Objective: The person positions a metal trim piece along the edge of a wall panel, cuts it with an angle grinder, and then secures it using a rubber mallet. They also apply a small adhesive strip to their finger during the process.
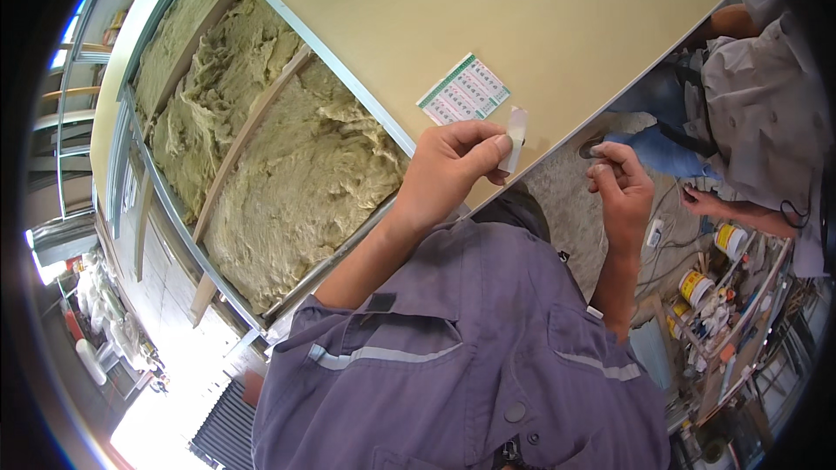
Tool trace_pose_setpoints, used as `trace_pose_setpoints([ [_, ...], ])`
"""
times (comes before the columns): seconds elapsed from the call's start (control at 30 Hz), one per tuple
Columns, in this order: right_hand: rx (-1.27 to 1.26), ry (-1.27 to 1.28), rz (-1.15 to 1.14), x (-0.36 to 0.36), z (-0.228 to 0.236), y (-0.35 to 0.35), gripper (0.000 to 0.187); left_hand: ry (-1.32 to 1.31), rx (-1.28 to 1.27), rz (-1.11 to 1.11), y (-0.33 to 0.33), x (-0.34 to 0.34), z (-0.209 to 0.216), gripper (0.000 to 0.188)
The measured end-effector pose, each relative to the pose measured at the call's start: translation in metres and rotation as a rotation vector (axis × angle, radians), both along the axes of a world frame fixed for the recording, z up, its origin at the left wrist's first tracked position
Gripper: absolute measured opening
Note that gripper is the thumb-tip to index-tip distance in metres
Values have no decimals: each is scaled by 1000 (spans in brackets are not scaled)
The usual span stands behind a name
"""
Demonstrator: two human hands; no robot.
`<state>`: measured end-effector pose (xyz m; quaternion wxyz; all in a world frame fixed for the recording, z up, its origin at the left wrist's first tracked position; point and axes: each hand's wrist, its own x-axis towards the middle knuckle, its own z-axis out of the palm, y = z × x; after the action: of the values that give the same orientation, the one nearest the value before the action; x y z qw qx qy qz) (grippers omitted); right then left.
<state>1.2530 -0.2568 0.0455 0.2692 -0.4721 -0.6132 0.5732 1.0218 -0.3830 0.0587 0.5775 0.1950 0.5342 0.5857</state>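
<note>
A purple-grey work jacket [496, 313] with pale reflective bands fills the foreground. Beyond it, the left hand [455, 161] pinches a small whitish strip [516, 133] between thumb and forefinger, over the near edge of a board; the strip is narrow, upright and slightly shiny. The right hand [623, 196] is raised past that edge with its fingers curled in toward the thumb; I cannot tell whether anything sits between the tips. Just beyond the left hand, a label sheet [463, 90] lies flat and askew, white with a green band along one side and rows of small printed labels. Under it is the smooth cream board [522, 13]. To its left, a shallow metal frame [159, 206] is packed with lumpy yellow-brown wool [292, 187], crossed by curved slats [248, 146]. On the right, above a grey floor [562, 187], another person [753, 96] in a grey top and blue jeans leans near the board. Farther off stand two yellow-and-white buckets [694, 287], contents not discernible, beside a cluttered rack [740, 322]. At far left, clear plastic bags [109, 300] are heaped below metal shelving [74, 113].
</note>
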Motion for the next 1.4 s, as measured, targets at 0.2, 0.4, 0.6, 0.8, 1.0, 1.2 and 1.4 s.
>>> trace_pose_setpoints([
  [0.2,-125,214,187,-53,44,-19,22,117,-8,-121,-2,8,8,19],
  [0.4,-219,161,219,-59,36,-16,20,220,35,-237,-4,6,9,18],
  [0.6,-132,173,84,-65,26,-16,18,146,-4,-237,-3,5,7,18],
  [0.8,186,284,224,-60,33,-18,26,125,-4,-171,0,4,3,17],
  [1.0,302,162,265,-66,22,-22,23,124,38,-133,0,8,3,18],
  [1.2,228,91,44,-63,13,-19,10,200,27,-212,-1,6,6,16],
  [1.4,77,30,-170,-19,-2,33,9,150,23,-175,-4,5,5,17],
])
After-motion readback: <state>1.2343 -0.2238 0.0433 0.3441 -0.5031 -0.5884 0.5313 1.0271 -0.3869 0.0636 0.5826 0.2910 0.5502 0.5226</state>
